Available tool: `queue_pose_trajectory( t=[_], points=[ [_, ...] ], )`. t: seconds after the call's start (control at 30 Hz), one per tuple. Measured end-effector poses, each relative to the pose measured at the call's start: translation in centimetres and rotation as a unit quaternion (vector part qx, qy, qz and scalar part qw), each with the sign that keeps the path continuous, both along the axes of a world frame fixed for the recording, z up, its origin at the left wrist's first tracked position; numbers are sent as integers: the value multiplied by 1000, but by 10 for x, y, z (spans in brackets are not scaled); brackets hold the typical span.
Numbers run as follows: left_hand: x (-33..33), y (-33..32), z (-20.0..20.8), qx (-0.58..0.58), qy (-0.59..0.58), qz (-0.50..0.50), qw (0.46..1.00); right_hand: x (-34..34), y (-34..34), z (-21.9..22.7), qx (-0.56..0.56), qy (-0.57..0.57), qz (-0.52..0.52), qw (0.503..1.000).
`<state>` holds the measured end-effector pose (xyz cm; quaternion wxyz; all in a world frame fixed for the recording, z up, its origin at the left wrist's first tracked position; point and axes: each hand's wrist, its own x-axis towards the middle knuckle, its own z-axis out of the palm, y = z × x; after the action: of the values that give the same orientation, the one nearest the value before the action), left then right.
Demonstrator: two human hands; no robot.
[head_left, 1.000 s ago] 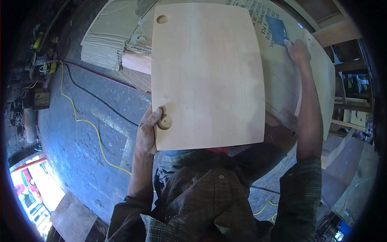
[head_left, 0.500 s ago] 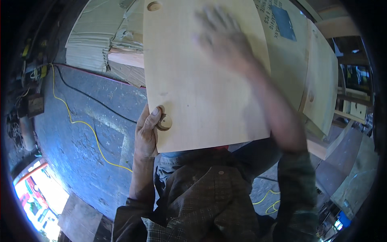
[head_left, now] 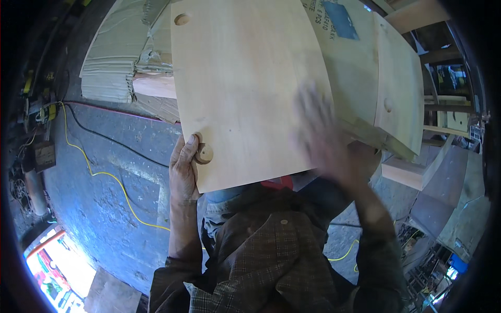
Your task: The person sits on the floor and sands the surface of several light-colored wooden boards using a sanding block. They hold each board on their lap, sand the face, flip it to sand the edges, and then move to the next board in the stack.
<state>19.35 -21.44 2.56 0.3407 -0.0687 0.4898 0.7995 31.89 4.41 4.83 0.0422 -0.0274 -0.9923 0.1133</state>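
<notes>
A large pale wooden panel [head_left: 245,99] lies in front of me, its near edge above my lap. Round recesses are cut along its left side; one hole [head_left: 181,19] is near the far left, another [head_left: 204,153] by the near left corner. My left hand [head_left: 183,164] grips the panel's left edge beside that near hole, thumb on top and fingers underneath. Over the right edge, my right hand [head_left: 326,130] is smeared by motion, its fingers stretched out flat on or just above the surface. Nothing shows in it.
A cardboard box [head_left: 344,68] and another wooden panel [head_left: 399,88] stand to the right. Flattened cardboard [head_left: 107,78] is stacked at the far left. A yellow cord [head_left: 125,195] and a black cable [head_left: 120,137] cross the concrete floor. Wooden boards [head_left: 404,169] lie at the right.
My right hand has swept from the panel's far middle toward me, to its near right edge. My left hand keeps its hold. The whole view has shifted slightly.
</notes>
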Motion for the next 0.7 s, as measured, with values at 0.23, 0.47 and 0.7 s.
queue_pose_trajectory(
  t=[0.23,0.47,0.7],
  points=[
    [-1,5,20,3,17,-29,999,111,-58,50,-56,50,74,994],
    [-18,10,87,-85,208,-91,970,25,-95,54,45,116,21,992],
    [-16,58,211,-27,387,-272,881,9,-99,97,-121,203,-120,964]
  ],
)
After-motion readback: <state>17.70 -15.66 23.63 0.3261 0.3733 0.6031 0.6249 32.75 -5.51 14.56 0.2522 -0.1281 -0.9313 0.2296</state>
